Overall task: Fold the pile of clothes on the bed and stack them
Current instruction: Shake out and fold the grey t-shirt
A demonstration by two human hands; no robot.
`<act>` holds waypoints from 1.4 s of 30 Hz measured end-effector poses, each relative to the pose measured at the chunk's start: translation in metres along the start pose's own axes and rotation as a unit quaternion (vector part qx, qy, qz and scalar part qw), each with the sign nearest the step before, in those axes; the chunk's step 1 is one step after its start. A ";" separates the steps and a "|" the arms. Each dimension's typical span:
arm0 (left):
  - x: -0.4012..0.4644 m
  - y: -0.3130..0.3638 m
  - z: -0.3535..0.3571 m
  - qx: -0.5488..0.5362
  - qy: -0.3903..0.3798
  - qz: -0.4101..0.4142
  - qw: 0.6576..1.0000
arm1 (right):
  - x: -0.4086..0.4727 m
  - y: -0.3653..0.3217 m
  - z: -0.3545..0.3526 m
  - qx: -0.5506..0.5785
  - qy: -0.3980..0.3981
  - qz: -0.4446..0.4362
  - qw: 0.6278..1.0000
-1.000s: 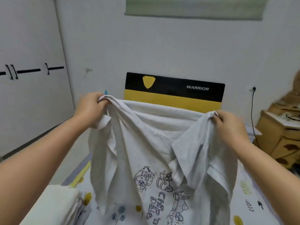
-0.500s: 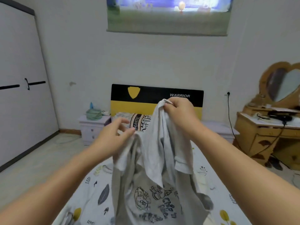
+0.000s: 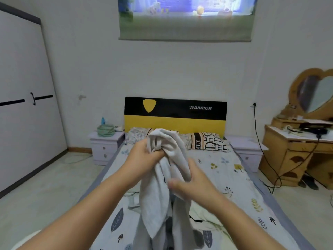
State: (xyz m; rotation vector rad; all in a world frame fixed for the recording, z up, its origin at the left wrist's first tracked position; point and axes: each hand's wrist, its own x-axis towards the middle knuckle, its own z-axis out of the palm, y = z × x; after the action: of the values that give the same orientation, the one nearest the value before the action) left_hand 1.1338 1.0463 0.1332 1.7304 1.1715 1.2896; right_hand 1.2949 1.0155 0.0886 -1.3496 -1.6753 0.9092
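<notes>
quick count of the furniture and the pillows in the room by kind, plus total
bed: 1
nightstands: 2
dressing table: 1
wardrobe: 1
pillows: 2 in view, part hidden behind the grey shirt both hands hold
total: 7

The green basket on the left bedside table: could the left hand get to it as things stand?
Probably not right now. The left hand grips the top of the grey shirt, and the green basket sits far off by the headboard. Nothing blocks the way, but the person would need to step closer.
</notes>
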 end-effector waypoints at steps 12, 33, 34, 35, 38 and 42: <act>-0.012 -0.036 -0.047 0.023 0.070 -0.051 0.996 | 0.001 0.007 0.001 -0.007 0.074 -0.037 0.997; -0.018 -0.010 -0.013 0.071 -0.011 0.077 0.994 | -0.004 -0.001 0.005 -0.135 0.013 -0.046 0.990; -0.016 -0.008 -0.013 0.073 -0.011 0.075 0.994 | -0.008 0.011 0.007 -0.135 0.006 -0.024 0.991; -0.014 -0.005 -0.013 0.072 -0.003 0.072 0.995 | -0.012 0.024 0.008 -0.124 -0.002 0.000 0.992; -0.008 0.002 -0.019 0.058 0.027 0.068 0.996 | -0.025 0.053 0.014 -0.110 -0.024 0.050 0.992; -0.004 -0.003 -0.032 0.118 -0.019 0.022 0.993 | -0.030 0.070 0.004 -0.122 -0.019 0.072 0.990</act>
State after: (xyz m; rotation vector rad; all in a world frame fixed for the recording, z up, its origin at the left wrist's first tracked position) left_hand 1.1021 1.0438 0.1376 1.9500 1.3154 1.1765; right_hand 1.3243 0.9977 0.0206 -1.6435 -1.7819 0.8351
